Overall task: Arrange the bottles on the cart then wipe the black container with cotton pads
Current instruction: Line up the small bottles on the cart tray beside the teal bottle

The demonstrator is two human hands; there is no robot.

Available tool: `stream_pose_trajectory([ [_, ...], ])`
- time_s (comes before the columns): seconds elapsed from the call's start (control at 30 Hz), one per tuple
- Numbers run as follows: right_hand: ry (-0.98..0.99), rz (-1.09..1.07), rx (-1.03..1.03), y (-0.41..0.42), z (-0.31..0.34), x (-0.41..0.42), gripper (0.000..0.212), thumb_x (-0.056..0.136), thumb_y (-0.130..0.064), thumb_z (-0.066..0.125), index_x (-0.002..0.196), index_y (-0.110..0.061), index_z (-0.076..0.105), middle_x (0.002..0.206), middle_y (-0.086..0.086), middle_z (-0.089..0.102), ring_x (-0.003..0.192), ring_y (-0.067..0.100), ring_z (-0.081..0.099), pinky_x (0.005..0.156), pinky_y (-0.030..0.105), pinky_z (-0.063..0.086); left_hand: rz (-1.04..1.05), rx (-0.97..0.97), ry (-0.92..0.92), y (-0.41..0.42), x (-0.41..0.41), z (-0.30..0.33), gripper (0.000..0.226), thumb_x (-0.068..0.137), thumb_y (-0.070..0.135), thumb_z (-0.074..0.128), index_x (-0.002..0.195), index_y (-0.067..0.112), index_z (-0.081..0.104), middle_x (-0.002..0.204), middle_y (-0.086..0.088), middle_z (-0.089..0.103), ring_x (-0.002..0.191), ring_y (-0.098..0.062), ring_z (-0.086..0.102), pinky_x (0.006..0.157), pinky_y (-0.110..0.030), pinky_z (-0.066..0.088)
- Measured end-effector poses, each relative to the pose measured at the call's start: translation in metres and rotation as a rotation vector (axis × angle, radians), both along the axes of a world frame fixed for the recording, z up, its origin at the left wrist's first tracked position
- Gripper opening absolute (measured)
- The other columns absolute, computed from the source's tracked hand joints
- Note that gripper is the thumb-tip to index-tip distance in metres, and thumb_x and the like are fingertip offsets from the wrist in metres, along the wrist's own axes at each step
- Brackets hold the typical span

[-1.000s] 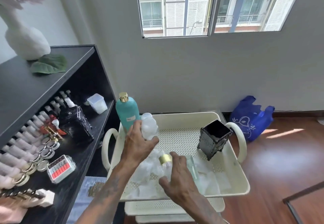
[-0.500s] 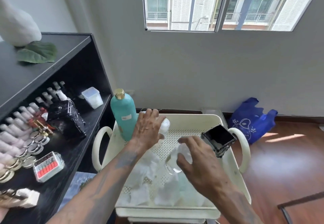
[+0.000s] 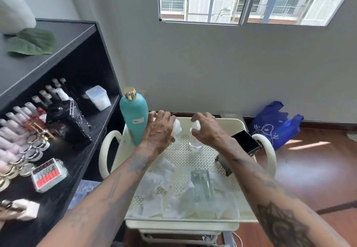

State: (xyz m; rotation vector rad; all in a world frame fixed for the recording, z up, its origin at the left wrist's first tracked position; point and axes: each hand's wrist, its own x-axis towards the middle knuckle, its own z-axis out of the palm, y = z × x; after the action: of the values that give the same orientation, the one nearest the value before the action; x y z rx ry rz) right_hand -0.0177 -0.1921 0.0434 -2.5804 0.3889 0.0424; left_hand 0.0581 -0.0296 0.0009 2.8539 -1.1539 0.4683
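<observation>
Head view: your left hand (image 3: 158,131) grips a frosted white bottle (image 3: 177,129), your right hand (image 3: 207,131) a clear one (image 3: 195,134), near the cream perforated cart tray's (image 3: 228,124) far edge.

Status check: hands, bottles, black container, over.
Left hand grips a white bottle; right hand grips a clear bottle. Black container untouched at cart right edge. Glass bottle lies among cotton pads.

I am seeing a tall teal plastic bottle (image 3: 133,118) standing upright at the cream perforated cart's (image 3: 228,218) ten o'clock corner; a clear glass bottle (image 3: 203,185) is lying among white cotton pads (image 3: 154,194) at six o'clock; a black square container (image 3: 245,142) is tilting at three o'clock.
</observation>
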Motion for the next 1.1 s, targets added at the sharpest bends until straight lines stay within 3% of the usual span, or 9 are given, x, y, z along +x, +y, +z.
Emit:
stream_pose_trajectory([
  [0.23,-0.063,0.0,0.06,-0.001,-0.022,0.015,0.038,0.094,-0.023,0.058,0.131,-0.022,0.051,0.136,0.004,0.044,0.126,0.022,0.044,0.1,0.034,0.037,0.078,0.012,-0.004,-0.001,-0.006,-0.007,0.085,0.069,0.038,0.084,0.14,0.009,0.049,0.127,-0.01,0.059,0.121,-0.032,0.047,0.095,-0.04,0.022],
  [0.4,-0.17,0.041,0.101,0.006,-0.009,-0.022,0.049,0.102,-0.024,0.043,0.15,-0.026,0.031,0.16,-0.001,0.022,0.145,0.016,0.023,0.115,0.029,0.018,0.059,0.036,-0.045,0.007,-0.004,-0.007,0.095,0.07,0.033,0.083,0.148,0.007,0.036,0.143,-0.015,0.042,0.129,-0.033,0.034,0.1,-0.043,0.021],
  [0.47,-0.341,0.047,0.082,0.016,-0.001,-0.064,0.04,0.101,-0.019,0.043,0.141,-0.024,0.046,0.147,-0.001,0.045,0.128,0.016,0.046,0.108,0.03,0.035,0.027,-0.096,-0.067,0.016,-0.012,-0.002,0.086,0.071,0.018,0.075,0.147,0.004,0.038,0.142,-0.017,0.042,0.128,-0.034,0.037,0.1,-0.044,0.028],
  [0.53,-0.428,0.047,0.059,0.02,-0.003,-0.113,0.028,0.099,-0.015,0.047,0.122,-0.022,0.061,0.117,-0.003,0.065,0.098,0.011,0.062,0.089,0.027,0.051,-0.075,-0.207,-0.067,0.022,-0.032,0.002,0.066,0.075,0.004,0.069,0.138,0.006,0.052,0.131,-0.017,0.053,0.118,-0.033,0.049,0.092,-0.046,0.043],
  [0.63,-0.346,-0.041,-0.003,0.013,-0.028,-0.171,0.023,0.095,-0.009,0.053,0.108,-0.019,0.069,0.104,-0.007,0.07,0.085,0.003,0.063,0.078,0.018,0.052,-0.419,-0.141,0.011,0.023,-0.074,-0.004,0.04,0.079,-0.003,0.07,0.116,0.011,0.068,0.114,-0.015,0.066,0.099,-0.028,0.064,0.078,-0.044,0.059],
  [0.73,-0.192,-0.113,-0.116,0.001,-0.061,-0.197,0.024,0.094,-0.014,0.054,0.109,-0.022,0.07,0.109,-0.007,0.066,0.092,0.008,0.059,0.083,0.022,0.049,-0.673,0.121,0.111,0.01,-0.117,-0.017,0.056,0.079,-0.001,0.068,0.13,0.019,0.056,0.132,-0.014,0.056,0.117,-0.028,0.055,0.093,-0.041,0.053],
  [0.83,0.028,-0.132,-0.199,-0.009,-0.076,-0.203,0.028,0.091,-0.025,0.053,0.116,-0.029,0.065,0.122,-0.008,0.055,0.116,0.014,0.048,0.098,0.026,0.041,-0.733,0.348,0.144,-0.003,-0.142,-0.025,0.069,0.083,-0.002,0.064,0.141,0.022,0.037,0.144,-0.017,0.04,0.132,-0.032,0.037,0.105,-0.047,0.039],
  [0.97,0.159,-0.118,-0.16,-0.013,-0.072,-0.204,0.033,0.091,-0.033,0.051,0.123,-0.031,0.06,0.129,-0.008,0.051,0.118,0.014,0.051,0.099,0.027,0.042,-0.7,0.409,0.095,-0.011,-0.141,-0.023,0.052,0.089,0.009,0.063,0.134,0.024,0.042,0.13,-0.015,0.047,0.117,-0.029,0.043,0.098,-0.046,0.039],
  [1.1,-0.44,-0.235,-0.186,-0.005,-0.029,-0.202,0.018,0.086,-0.028,0.066,0.103,-0.022,0.066,0.11,-0.005,0.052,0.091,0.01,0.053,0.075,0.026,0.05,-0.614,0.306,0.23,-0.006,-0.127,-0.025,0.067,0.079,0.029,0.076,0.135,0.029,0.039,0.135,-0.011,0.047,0.12,-0.026,0.047,0.093,-0.042,0.048],
])
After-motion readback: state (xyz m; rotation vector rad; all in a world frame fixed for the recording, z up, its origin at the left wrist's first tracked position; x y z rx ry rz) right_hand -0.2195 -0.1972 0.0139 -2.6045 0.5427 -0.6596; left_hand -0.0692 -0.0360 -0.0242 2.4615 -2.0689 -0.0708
